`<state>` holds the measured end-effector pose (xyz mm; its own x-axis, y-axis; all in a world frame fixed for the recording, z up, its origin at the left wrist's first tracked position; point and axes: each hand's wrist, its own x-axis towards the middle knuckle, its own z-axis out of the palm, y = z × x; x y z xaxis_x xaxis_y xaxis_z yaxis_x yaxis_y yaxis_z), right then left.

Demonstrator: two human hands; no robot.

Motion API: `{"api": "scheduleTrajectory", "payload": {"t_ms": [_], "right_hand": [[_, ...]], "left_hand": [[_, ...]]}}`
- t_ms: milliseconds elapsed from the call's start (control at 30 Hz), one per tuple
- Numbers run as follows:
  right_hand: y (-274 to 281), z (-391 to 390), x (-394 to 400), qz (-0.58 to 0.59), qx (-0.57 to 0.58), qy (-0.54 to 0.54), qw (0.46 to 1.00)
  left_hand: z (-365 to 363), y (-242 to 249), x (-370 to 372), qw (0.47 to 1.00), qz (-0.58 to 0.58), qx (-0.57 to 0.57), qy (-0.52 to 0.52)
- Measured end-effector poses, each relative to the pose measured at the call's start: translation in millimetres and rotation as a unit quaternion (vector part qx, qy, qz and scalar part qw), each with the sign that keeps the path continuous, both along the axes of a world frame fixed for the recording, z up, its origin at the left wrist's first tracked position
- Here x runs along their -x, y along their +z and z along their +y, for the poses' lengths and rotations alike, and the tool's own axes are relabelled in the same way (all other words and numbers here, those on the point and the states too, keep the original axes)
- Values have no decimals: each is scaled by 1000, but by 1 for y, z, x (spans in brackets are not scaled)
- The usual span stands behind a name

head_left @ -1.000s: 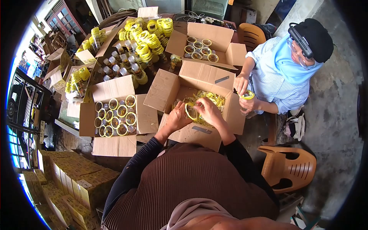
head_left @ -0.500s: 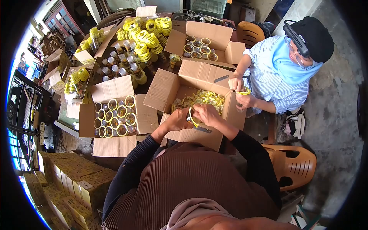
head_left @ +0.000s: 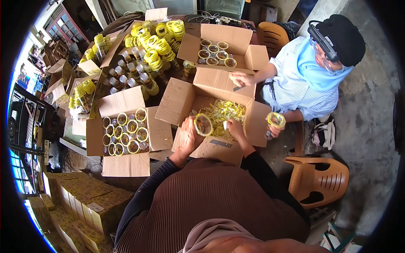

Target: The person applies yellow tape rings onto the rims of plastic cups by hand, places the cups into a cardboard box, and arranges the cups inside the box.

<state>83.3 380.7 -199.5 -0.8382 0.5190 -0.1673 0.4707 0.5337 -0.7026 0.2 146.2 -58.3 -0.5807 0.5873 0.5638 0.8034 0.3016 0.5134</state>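
Observation:
My left hand (head_left: 188, 137) is wrapped round a clear plastic cup with a yellow rim (head_left: 203, 125), its round end facing up towards me. Something brown shows inside the cup. My right hand (head_left: 236, 129) reaches over an open cardboard box (head_left: 176, 101) heaped with yellow and whitish strips (head_left: 223, 110). Its fingers are pinched together, with a small whitish bit at their tips that I cannot make out. To my left, another cardboard box (head_left: 125, 163) holds several yellow-rimmed cups (head_left: 125, 139) standing in rows.
Across the box, a co-worker (head_left: 303, 80) holds a yellow-rimmed cup (head_left: 276, 120); their other hand (head_left: 242, 79) is blurred. Stacks of yellow rings (head_left: 154, 46) and clear-topped containers (head_left: 130, 69) crowd the table. A third box (head_left: 225, 33) holds more cups. An orange chair (head_left: 329, 181) stands at right.
My hands have parted: the left has turned the cup's round end up, and the right has moved away from it over the strips. The co-worker's hands have also separated, one holding the cup.

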Motion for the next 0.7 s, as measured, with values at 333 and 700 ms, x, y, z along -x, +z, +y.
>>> {"api": "scheduleTrajectory", "payload": {"t_ms": [333,700], "right_hand": [[56,-30,9,175,68,55,981],[103,-56,-7,214,276,79,934]], "left_hand": [[1,-14,5,986,-163,-15,-38],[-3,-12,14,994,-61,-39,-85]]}}
